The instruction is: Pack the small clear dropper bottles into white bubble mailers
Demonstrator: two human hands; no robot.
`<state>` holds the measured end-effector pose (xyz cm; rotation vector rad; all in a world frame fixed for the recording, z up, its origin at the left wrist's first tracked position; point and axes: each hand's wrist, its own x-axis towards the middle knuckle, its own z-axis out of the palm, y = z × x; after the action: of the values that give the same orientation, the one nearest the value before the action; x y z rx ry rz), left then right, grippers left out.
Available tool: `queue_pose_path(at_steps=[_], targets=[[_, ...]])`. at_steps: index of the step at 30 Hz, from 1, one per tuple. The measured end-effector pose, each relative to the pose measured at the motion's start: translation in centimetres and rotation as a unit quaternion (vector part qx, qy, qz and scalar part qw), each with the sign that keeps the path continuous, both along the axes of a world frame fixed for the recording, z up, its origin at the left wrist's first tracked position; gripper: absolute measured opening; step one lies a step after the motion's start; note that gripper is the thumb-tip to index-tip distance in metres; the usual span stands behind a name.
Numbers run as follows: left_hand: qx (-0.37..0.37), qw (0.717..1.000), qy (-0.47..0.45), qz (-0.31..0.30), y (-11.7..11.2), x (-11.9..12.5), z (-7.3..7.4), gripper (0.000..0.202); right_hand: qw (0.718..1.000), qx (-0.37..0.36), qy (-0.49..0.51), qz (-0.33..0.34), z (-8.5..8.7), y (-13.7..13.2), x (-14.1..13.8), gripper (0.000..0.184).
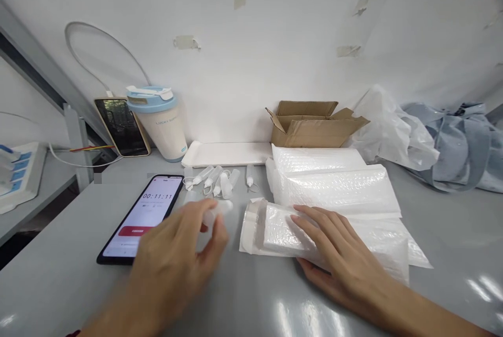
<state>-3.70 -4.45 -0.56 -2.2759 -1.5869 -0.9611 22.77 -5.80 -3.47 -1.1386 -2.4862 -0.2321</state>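
Observation:
My left hand is blurred by motion, its thumb and forefinger pinched round a small translucent squeeze bottle. Just beyond it lie several similar bottles with white nozzles and looped cap straps. One more bottle lies a little apart to the right. My right hand grips a white bubble mailer, fingers over its top and thumb at the near edge. This mailer bulges, and its flap end points left. Behind it other bubble mailers are piled, overlapping.
A phone showing a running timer lies left of the bottles. At the wall stand another phone on a cable, a lidded cup, a flat white packet and an open cardboard box. Bags sit at right.

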Motion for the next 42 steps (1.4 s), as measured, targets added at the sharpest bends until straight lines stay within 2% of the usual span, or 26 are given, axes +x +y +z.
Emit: queue_pose_path(at_steps=[2, 5, 7, 13, 17, 19, 22, 26, 29, 33, 36, 39, 42], targets=[[-0.093, 0.992, -0.053, -0.068, -0.4, 0.8, -0.1, 0.017, 1.000, 0.001, 0.001, 0.001, -0.1, 0.0, 0.0, 0.051], [-0.250, 0.958, -0.074, -0.116, -0.6, 1.6, -0.8, 0.019, 1.000, 0.004, 0.003, 0.011, -0.2, 0.0, 0.1, 0.051], [-0.293, 0.944, -0.071, -0.138, -0.5, 1.7, -1.3, 0.019, 1.000, 0.004, -0.002, 0.021, -0.3, -0.1, 0.1, 0.051], [-0.253, 0.936, -0.071, -0.235, -0.1, 1.2, -1.7, 0.022, 0.999, 0.004, 0.006, 0.041, -0.2, 0.0, 0.1, 0.051], [-0.247, 0.920, -0.056, -0.298, 0.4, 1.5, -2.1, 0.025, 0.998, -0.030, 0.005, 0.053, -0.1, -0.3, 0.2, 0.054], [-0.238, 0.925, -0.054, -0.292, 0.6, 1.7, -2.8, 0.023, 0.997, -0.050, 0.002, 0.053, -0.1, -0.4, 0.2, 0.055], [-0.208, 0.945, -0.065, -0.246, 0.7, 1.9, -3.8, 0.017, 0.996, -0.067, 0.007, 0.050, -0.1, -0.4, 0.2, 0.055], [-0.188, 0.953, -0.082, -0.223, 0.8, 2.0, -4.3, 0.012, 0.996, -0.072, 0.009, 0.050, -0.1, -0.4, 0.1, 0.054], [-0.207, 0.940, -0.055, -0.267, 0.6, 2.3, -3.8, 0.019, 0.996, -0.066, 0.007, 0.053, 0.1, -0.5, 0.0, 0.055], [-0.258, 0.898, 0.014, -0.356, -0.3, 2.8, -2.7, 0.027, 0.997, -0.053, 0.004, 0.063, 0.3, -0.6, -0.3, 0.052], [-0.268, 0.881, 0.035, -0.388, -0.7, 3.0, -2.4, 0.032, 0.996, -0.049, 0.002, 0.068, 0.4, -0.6, -0.4, 0.050], [-0.260, 0.895, 0.014, -0.362, -0.3, 2.5, -2.5, 0.029, 0.996, -0.060, 0.008, 0.065, 0.4, -0.6, -0.3, 0.051], [-0.213, 0.944, -0.022, -0.252, 0.8, 1.4, -2.3, 0.024, 0.996, -0.070, 0.017, 0.059, 0.4, -0.6, 0.1, 0.054]])
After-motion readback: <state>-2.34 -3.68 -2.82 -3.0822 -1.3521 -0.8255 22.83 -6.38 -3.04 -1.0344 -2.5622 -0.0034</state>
